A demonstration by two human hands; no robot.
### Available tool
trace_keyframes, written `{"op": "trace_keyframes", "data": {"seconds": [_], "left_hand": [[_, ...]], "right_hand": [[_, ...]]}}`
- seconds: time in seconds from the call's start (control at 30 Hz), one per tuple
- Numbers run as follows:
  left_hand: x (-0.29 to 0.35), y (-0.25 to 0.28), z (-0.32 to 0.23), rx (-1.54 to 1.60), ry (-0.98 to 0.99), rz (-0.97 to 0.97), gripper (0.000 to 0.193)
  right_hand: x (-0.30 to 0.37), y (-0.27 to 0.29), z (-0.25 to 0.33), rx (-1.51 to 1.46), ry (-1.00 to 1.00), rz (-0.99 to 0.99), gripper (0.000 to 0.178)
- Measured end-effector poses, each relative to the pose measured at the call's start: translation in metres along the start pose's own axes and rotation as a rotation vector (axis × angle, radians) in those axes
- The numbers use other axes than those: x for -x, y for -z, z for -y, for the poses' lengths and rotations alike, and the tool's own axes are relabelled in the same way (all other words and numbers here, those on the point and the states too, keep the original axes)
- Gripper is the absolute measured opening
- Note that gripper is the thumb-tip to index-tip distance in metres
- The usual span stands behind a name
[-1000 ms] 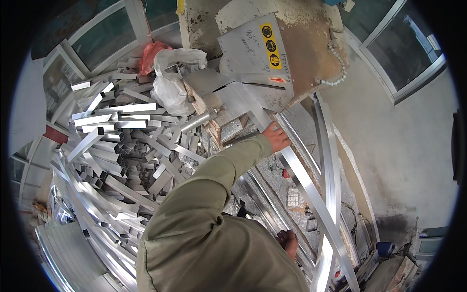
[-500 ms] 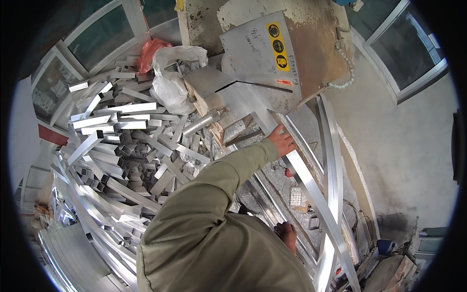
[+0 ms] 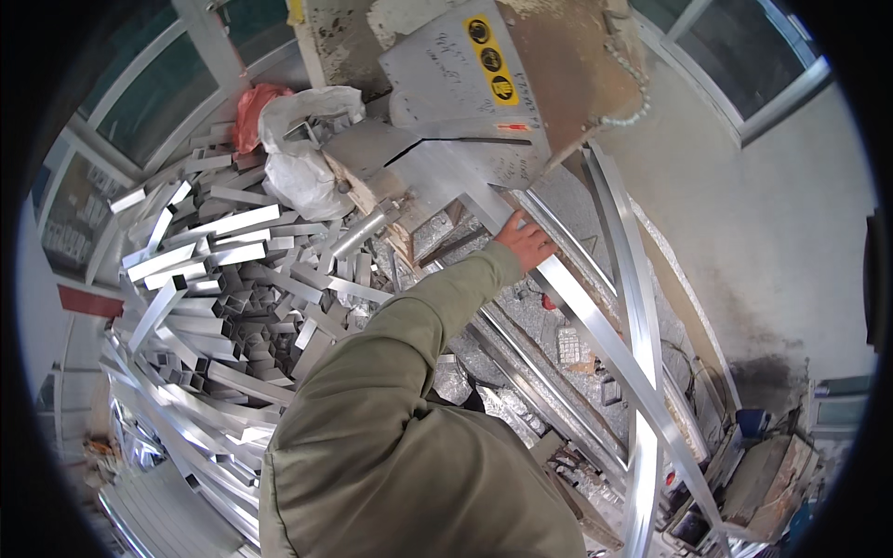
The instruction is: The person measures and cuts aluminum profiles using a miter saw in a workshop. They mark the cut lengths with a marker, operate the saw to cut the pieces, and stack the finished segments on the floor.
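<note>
My left hand (image 3: 526, 244) reaches out in an olive sleeve. Its fingers lie wrapped over a long, shiny aluminium profile (image 3: 605, 339). This profile slants from the lower right up to the grey metal plate (image 3: 451, 177) of a machine, where its far end rests. A guard (image 3: 456, 79) with a yellow warning sticker stands over the plate, which has a dark slot. Left of my hand, a metal cylinder (image 3: 365, 232) sticks out from the machine's side. My right hand is out of view, and my sleeve and body cover the lower middle.
Many short square aluminium offcuts (image 3: 233, 251) are heaped to the left, beside a white sack (image 3: 302, 177) and a red bag (image 3: 253, 116). More long profiles (image 3: 642, 372) lie on the right, crossing under the held one. A wall (image 3: 744, 232) and window stand beyond.
My right hand, seen low near my body before, has gone out of view. My left hand stays on the profile. The whole view has shifted, moving the machine up and left.
</note>
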State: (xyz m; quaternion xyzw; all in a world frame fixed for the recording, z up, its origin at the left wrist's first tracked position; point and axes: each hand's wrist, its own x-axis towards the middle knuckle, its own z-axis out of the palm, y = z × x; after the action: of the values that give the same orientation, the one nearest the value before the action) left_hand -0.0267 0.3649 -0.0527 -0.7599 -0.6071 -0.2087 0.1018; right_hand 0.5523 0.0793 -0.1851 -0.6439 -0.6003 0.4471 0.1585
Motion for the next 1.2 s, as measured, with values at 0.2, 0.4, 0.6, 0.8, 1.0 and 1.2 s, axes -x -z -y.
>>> {"op": "trace_keyframes", "data": {"seconds": [0.2, 0.4, 0.6, 0.8, 1.0, 1.2], "left_hand": [[0.000, 0.035, -0.004, -0.038, 0.065, 0.300, 0.080], [-0.014, 0.027, -0.063, -0.427, 0.143, 0.506, 0.117], [-0.048, 0.006, -0.247, -0.154, -0.261, 0.274, 0.109], [-0.080, -0.044, -0.378, -0.113, -0.185, 0.380, 0.104], [-0.076, -0.054, -0.379, -0.147, -0.161, 0.373, 0.102], [-0.079, -0.060, -0.388, -0.165, -0.130, 0.387, 0.101]], "right_hand": [[0.174, -0.018, -0.052, -0.526, -0.822, -0.391, 0.034], [0.274, -0.009, -0.119, -0.177, -0.966, -0.776, 0.047], [0.264, 0.069, -0.138, -0.078, -0.980, -1.019, 0.046], [0.259, 0.118, -0.183, 0.112, -0.921, -0.723, 0.039], [0.272, 0.146, -0.179, 0.180, -0.894, -0.511, 0.045], [0.270, 0.143, -0.212, -0.131, -0.881, -0.608, 0.060]]}}
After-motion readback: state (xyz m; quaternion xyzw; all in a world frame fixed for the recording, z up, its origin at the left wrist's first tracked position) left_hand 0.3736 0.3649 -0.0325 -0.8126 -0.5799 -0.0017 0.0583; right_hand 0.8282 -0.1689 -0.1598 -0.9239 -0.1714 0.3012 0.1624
